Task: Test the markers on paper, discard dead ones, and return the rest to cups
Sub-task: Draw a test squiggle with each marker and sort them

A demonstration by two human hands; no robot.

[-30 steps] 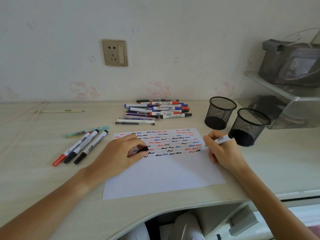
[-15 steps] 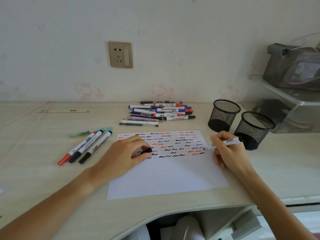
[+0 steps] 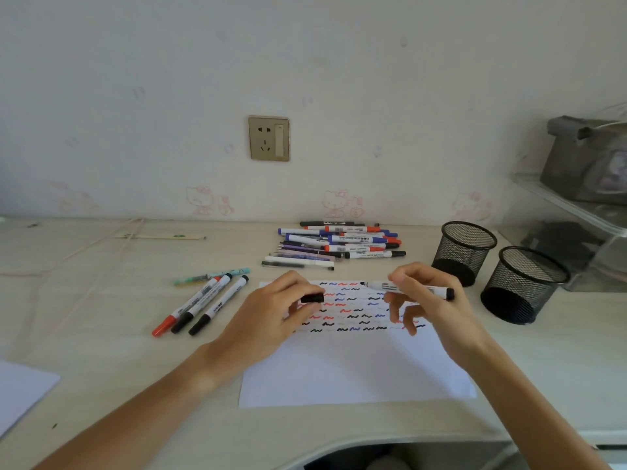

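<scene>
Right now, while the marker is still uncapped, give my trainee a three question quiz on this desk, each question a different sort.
1. True or false: the two mesh cups hold markers.
2. The left hand pinches: A) a black cap B) a red marker C) the paper
3. Fill in: the right hand holds the marker with its tip pointing toward the ___ hand.

Key: 1 false, both look empty; 2 A; 3 left.

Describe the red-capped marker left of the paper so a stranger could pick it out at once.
Start at the white paper covered in squiggles. Just left of it, three capped markers lie side by side, slanted on the desk. The red-capped marker is the leftmost of them; the two beside it have black caps.
</scene>
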